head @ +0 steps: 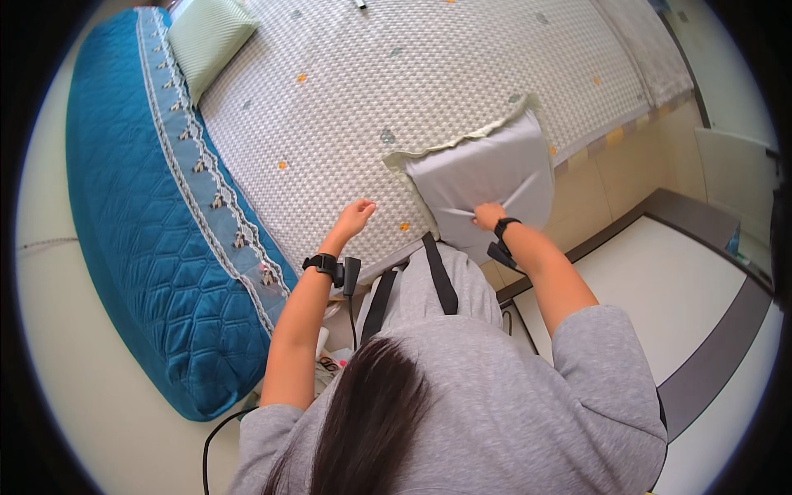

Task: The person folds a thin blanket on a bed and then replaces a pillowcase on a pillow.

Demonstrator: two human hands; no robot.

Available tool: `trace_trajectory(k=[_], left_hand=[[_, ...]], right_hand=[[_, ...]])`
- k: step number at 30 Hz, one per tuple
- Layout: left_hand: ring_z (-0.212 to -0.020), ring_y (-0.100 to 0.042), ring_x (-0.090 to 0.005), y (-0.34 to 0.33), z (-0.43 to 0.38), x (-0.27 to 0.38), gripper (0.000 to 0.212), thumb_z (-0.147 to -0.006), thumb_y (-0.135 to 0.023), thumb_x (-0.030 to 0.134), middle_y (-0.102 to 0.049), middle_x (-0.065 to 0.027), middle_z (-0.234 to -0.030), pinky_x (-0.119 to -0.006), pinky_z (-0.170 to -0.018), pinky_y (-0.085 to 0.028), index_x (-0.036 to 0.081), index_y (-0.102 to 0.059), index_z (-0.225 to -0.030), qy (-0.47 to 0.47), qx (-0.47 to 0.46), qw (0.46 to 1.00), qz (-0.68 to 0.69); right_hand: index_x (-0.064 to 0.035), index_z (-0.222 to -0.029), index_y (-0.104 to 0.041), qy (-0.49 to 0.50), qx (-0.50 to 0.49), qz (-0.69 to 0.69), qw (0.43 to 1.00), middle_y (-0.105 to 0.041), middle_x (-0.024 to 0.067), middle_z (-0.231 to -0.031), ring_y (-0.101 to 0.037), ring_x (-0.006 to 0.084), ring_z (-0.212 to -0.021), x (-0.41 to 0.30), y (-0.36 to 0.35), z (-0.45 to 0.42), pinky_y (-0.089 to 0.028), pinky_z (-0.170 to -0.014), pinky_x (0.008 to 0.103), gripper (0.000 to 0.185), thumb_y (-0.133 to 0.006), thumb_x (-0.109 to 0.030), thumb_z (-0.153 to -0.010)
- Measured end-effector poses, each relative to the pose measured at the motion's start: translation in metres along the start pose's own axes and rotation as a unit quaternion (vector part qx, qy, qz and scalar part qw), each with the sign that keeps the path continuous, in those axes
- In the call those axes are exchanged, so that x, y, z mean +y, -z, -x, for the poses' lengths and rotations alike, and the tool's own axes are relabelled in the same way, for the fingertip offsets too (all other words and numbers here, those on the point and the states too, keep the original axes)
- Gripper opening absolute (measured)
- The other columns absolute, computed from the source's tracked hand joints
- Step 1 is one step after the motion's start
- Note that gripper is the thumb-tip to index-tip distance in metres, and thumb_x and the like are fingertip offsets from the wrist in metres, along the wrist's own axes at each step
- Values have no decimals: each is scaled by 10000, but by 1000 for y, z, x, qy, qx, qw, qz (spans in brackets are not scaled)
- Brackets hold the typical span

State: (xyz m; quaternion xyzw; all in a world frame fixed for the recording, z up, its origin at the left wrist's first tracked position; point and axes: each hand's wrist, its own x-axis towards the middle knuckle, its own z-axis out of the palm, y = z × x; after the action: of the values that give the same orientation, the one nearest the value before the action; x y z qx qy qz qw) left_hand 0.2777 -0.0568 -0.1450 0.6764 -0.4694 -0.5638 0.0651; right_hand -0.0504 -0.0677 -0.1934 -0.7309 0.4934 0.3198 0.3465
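A pale grey fabric piece (pixel 479 167), which looks like a pillow or its cover, lies at the near edge of the bed with a wavy light green border. My right hand (pixel 489 216) is closed on the grey fabric, and creases run out from its fingers. Over the quilted, checked mattress cover (pixel 334 124), to the left of the fabric, my left hand (pixel 357 218) hovers with its fingers curled. Nothing shows in that hand, though its palm side is partly hidden. The underside of the grey fabric is out of sight.
A light green pillow (pixel 207 43) rests at the bed's upper left, by a headboard with a blue quilted cover (pixel 167 247) and lace trim. A small dark-and-white object (pixel 361 4) lies at the top. White furniture with a dark frame (pixel 649 297) stands at right.
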Motion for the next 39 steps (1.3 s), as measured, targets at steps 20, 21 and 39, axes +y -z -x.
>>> trace_trajectory(k=[20,21,39], left_hand=[[-1058,-309,-295,99,79,129,742,-658,-458,529,-330,-224,-1107,-365,-862,-267,-54,-299,-1089,-224,91,953,181],[-1056,-312,-296,112,89,135,749,-652,-459,537,-334,-224,-1104,-363,-863,-266,-57,-305,-1082,-242,122,944,190],[-552,-507,-215,184,162,99,183,-697,-502,175,-524,-127,-600,-299,-529,-389,3,-520,-757,-297,410,856,110]], right_hand=[[-42,-627,-542,195,205,112,953,-512,154,-590,-487,323,-576,-82,236,180,-396,-532,380,283,-473,-308,-694],[-38,-608,-535,210,244,112,940,-502,157,-567,-480,325,-552,-94,247,193,-392,-511,382,281,-475,-298,-695],[1,-757,-517,302,301,-209,880,-519,189,-725,-487,313,-684,-210,203,119,-372,-610,335,308,-431,-293,-723]])
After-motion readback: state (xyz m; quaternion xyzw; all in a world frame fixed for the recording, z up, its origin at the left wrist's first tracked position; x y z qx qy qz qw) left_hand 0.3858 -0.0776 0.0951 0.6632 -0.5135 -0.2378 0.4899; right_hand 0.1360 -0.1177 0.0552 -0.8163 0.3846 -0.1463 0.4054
